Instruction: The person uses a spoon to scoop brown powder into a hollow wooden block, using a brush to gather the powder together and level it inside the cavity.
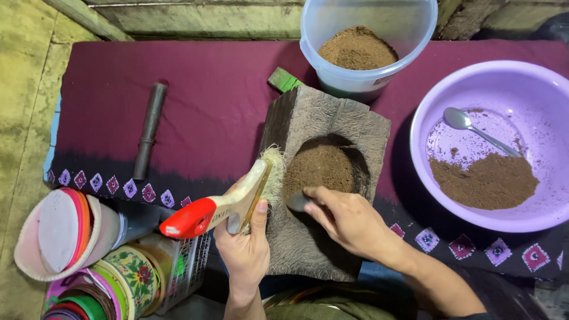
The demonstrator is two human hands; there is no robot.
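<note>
- The left hand [244,240] is closed around a flat paintbrush with a pale wooden ferrule, straw-coloured bristles and a red-tipped handle [228,204]. The brush is held on edge, bristles resting against the left rim of the mould, which looks suited to sweeping stray powder off that rim.
- The right hand [349,219] pinches a small dark spoon-like tool [296,202] between thumb and fingers, its tip at the lower edge of the hollow. That grip is closed on the tool; the low angle would suit pressing or levelling the fill.
- The rough grey carved wooden block mould [323,178] lies near the middle of the surface, close to the front edge, so both hands meet over it. Its oval hollow is packed with brown powder [320,166].
- A clear plastic tub holding a heap of the same brown powder [364,44] stands just behind the mould at the back edge, within easy reach.
- A round lilac plastic basin [504,145] sits toward the right edge, with more powder and a metal spoon [477,131] lying inside it, handle pointing right.
- A dark cylindrical rod [149,130] lies apart, toward the left edge of the maroon cloth with a patterned border [201,95] that covers the surface.
- Stacked colourful round lids and tins [89,255] rest off the front left corner, beside a white mesh basket [189,266].
</note>
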